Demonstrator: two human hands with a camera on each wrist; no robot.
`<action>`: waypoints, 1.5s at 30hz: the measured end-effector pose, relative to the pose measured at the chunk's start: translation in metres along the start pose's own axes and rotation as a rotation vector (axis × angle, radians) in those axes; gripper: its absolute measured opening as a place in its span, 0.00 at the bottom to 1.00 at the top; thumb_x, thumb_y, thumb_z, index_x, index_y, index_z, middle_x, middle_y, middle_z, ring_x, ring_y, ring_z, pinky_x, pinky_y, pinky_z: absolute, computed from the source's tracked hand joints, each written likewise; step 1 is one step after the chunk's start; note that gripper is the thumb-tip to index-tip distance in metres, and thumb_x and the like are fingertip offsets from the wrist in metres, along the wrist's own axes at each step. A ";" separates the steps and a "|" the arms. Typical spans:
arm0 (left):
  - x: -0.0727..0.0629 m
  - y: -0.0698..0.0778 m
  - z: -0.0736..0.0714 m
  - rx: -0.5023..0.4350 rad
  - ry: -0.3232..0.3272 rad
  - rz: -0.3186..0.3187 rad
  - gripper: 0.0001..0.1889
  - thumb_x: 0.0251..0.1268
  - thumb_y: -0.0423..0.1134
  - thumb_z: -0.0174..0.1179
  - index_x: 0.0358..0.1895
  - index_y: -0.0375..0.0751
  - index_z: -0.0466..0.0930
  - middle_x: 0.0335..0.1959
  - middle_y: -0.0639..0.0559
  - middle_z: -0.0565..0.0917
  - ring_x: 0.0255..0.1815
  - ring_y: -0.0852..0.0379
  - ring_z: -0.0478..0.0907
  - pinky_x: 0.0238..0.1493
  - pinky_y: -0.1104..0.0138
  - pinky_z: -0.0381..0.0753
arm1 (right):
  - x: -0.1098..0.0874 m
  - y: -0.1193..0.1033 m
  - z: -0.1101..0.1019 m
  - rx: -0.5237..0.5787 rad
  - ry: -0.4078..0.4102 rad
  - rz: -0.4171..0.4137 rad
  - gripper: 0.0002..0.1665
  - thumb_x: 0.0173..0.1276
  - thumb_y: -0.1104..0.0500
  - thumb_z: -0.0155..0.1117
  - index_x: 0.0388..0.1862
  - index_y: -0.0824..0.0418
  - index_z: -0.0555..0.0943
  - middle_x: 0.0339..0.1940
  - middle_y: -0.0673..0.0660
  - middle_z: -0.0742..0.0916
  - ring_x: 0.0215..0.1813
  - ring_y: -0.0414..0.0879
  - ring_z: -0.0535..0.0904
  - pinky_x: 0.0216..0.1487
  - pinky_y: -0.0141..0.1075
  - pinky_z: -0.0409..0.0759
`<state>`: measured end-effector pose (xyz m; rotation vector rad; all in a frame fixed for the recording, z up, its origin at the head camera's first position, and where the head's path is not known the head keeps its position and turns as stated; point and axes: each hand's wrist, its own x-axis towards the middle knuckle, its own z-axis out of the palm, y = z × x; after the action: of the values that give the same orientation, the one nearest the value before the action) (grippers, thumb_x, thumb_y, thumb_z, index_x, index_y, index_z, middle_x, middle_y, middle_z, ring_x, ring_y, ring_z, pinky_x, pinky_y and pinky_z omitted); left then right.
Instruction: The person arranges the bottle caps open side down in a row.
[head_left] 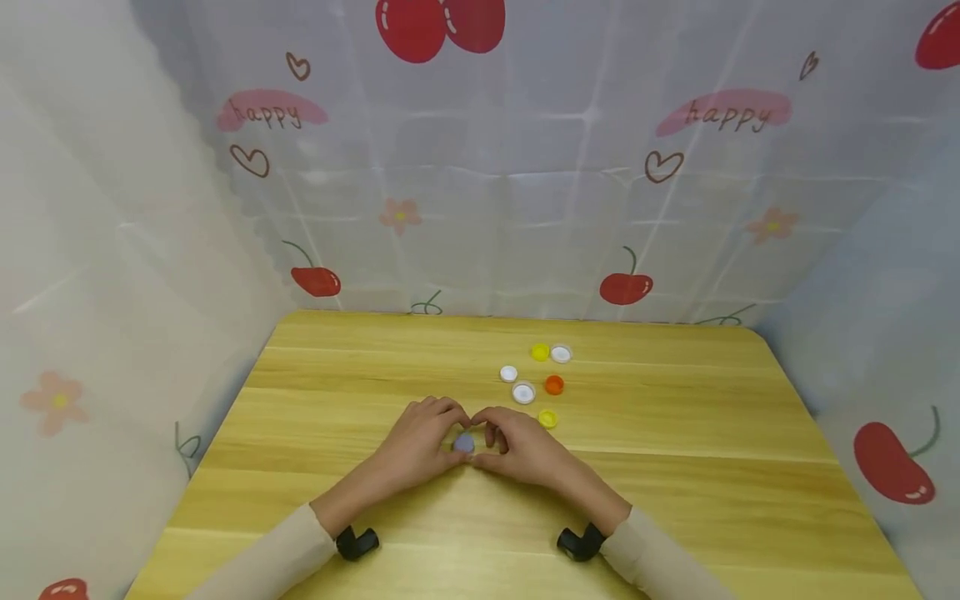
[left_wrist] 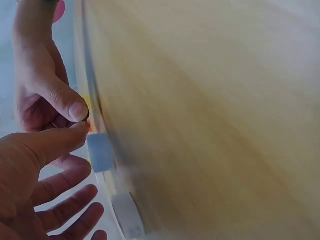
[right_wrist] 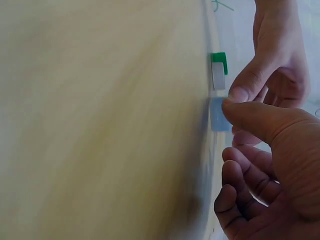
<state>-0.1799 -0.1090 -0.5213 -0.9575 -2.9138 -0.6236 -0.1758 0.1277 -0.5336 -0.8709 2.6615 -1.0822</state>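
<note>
Both hands meet at mid-table around a pale blue, cap-like piece (head_left: 464,442). The left hand (head_left: 422,440) comes from the left, its thumb tip at the near side of the piece. From the right, the right hand (head_left: 523,443) brings its thumb tip (right_wrist: 231,104) against the left one. The index fingertips meet on the far side, apart from the thumbs. Both wrist views show the blue piece (left_wrist: 101,152) (right_wrist: 219,115) from the side, just beyond the thumbs. The remaining fingers are loosely bent and hold nothing visible.
Caps lie beyond the right hand: yellow (head_left: 540,352), orange (head_left: 554,384), another yellow (head_left: 547,418) and several white (head_left: 523,392). A green piece (right_wrist: 220,60) and a whitish piece (right_wrist: 218,77) show in the right wrist view. Patterned curtains (head_left: 480,233) surround the wooden table (head_left: 675,500).
</note>
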 end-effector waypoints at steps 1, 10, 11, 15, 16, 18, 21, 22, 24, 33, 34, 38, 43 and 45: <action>0.002 0.003 0.000 0.005 -0.002 0.007 0.20 0.64 0.55 0.78 0.54 0.51 0.88 0.58 0.55 0.86 0.62 0.48 0.81 0.67 0.48 0.77 | -0.003 0.002 -0.003 0.002 0.008 0.008 0.29 0.70 0.46 0.79 0.66 0.52 0.82 0.41 0.50 0.86 0.30 0.33 0.74 0.34 0.28 0.76; 0.023 0.029 0.005 -0.030 -0.014 0.037 0.20 0.68 0.56 0.75 0.56 0.53 0.88 0.56 0.58 0.87 0.61 0.51 0.82 0.67 0.51 0.80 | -0.032 0.022 -0.030 0.007 0.161 0.055 0.26 0.68 0.52 0.81 0.62 0.56 0.85 0.40 0.51 0.86 0.35 0.43 0.77 0.37 0.29 0.77; 0.027 0.032 0.007 -0.024 -0.019 0.042 0.20 0.67 0.56 0.75 0.56 0.53 0.88 0.55 0.58 0.88 0.60 0.52 0.83 0.66 0.51 0.80 | -0.035 0.026 -0.033 -0.002 0.188 0.068 0.25 0.67 0.52 0.82 0.60 0.56 0.85 0.40 0.51 0.86 0.35 0.44 0.77 0.37 0.29 0.77; 0.047 0.044 0.021 -0.042 -0.067 0.056 0.20 0.68 0.57 0.74 0.58 0.54 0.87 0.53 0.60 0.89 0.56 0.57 0.85 0.62 0.55 0.83 | -0.045 0.042 -0.045 -0.040 0.271 0.144 0.27 0.64 0.53 0.84 0.59 0.57 0.86 0.41 0.54 0.85 0.38 0.47 0.76 0.39 0.31 0.74; 0.051 0.047 0.024 -0.068 -0.084 0.053 0.21 0.69 0.56 0.73 0.59 0.54 0.87 0.53 0.60 0.89 0.55 0.58 0.85 0.60 0.56 0.83 | -0.048 0.046 -0.047 -0.046 0.276 0.167 0.28 0.64 0.52 0.85 0.60 0.57 0.86 0.43 0.54 0.85 0.39 0.47 0.75 0.39 0.31 0.74; 0.061 0.052 0.028 -0.125 -0.110 0.044 0.21 0.70 0.55 0.73 0.61 0.53 0.86 0.53 0.59 0.89 0.54 0.58 0.86 0.57 0.59 0.84 | -0.052 0.053 -0.051 -0.039 0.281 0.194 0.29 0.63 0.53 0.85 0.61 0.58 0.86 0.45 0.55 0.84 0.41 0.47 0.75 0.40 0.32 0.73; 0.074 0.058 0.032 -0.179 -0.139 0.018 0.23 0.72 0.50 0.72 0.65 0.49 0.84 0.53 0.56 0.90 0.52 0.58 0.86 0.53 0.63 0.85 | -0.056 0.062 -0.053 -0.016 0.261 0.196 0.30 0.64 0.55 0.85 0.62 0.60 0.85 0.46 0.56 0.84 0.41 0.47 0.75 0.41 0.31 0.74; 0.078 0.059 0.034 -0.180 -0.144 0.013 0.23 0.71 0.49 0.72 0.65 0.47 0.84 0.52 0.55 0.90 0.50 0.59 0.85 0.51 0.65 0.85 | -0.057 0.064 -0.053 -0.006 0.249 0.186 0.29 0.64 0.55 0.84 0.62 0.61 0.85 0.46 0.57 0.85 0.42 0.47 0.76 0.41 0.31 0.75; 0.085 0.060 0.038 -0.151 -0.149 0.013 0.22 0.71 0.47 0.72 0.64 0.46 0.84 0.50 0.54 0.89 0.46 0.60 0.83 0.48 0.67 0.84 | -0.058 0.067 -0.053 0.008 0.229 0.160 0.28 0.65 0.57 0.83 0.62 0.63 0.85 0.44 0.58 0.85 0.42 0.48 0.77 0.41 0.31 0.76; 0.104 0.061 0.043 -0.121 -0.144 0.029 0.10 0.67 0.44 0.76 0.49 0.49 0.90 0.42 0.57 0.88 0.41 0.64 0.80 0.42 0.71 0.81 | -0.051 0.070 -0.053 0.074 0.190 0.167 0.15 0.69 0.61 0.79 0.53 0.58 0.88 0.38 0.51 0.87 0.37 0.40 0.80 0.40 0.29 0.81; 0.103 0.060 0.043 -0.127 -0.143 0.024 0.10 0.67 0.44 0.76 0.48 0.49 0.90 0.42 0.57 0.88 0.40 0.65 0.80 0.42 0.71 0.81 | -0.051 0.070 -0.053 0.071 0.188 0.162 0.14 0.69 0.61 0.79 0.52 0.58 0.88 0.38 0.51 0.87 0.37 0.39 0.79 0.39 0.29 0.81; 0.102 0.060 0.043 -0.132 -0.133 0.022 0.11 0.67 0.44 0.77 0.48 0.49 0.90 0.41 0.57 0.88 0.39 0.65 0.80 0.41 0.72 0.80 | -0.051 0.069 -0.053 0.068 0.193 0.160 0.14 0.69 0.61 0.79 0.52 0.59 0.88 0.38 0.51 0.87 0.37 0.38 0.79 0.39 0.29 0.80; 0.101 0.060 0.043 -0.107 -0.134 0.038 0.11 0.67 0.45 0.77 0.49 0.50 0.90 0.41 0.59 0.86 0.39 0.66 0.78 0.41 0.72 0.79 | -0.051 0.068 -0.053 0.064 0.185 0.166 0.15 0.69 0.61 0.79 0.52 0.59 0.89 0.39 0.52 0.87 0.37 0.40 0.79 0.39 0.29 0.81; 0.099 0.059 0.042 -0.103 -0.131 0.046 0.11 0.67 0.46 0.76 0.49 0.51 0.90 0.40 0.59 0.86 0.39 0.66 0.79 0.40 0.72 0.79 | -0.052 0.067 -0.053 0.058 0.180 0.161 0.15 0.69 0.60 0.79 0.53 0.58 0.89 0.39 0.51 0.87 0.38 0.40 0.79 0.40 0.29 0.81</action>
<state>-0.2220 0.0066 -0.5252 -1.1149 -2.9880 -0.7422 -0.1818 0.2269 -0.5450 -0.5621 2.7698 -1.2439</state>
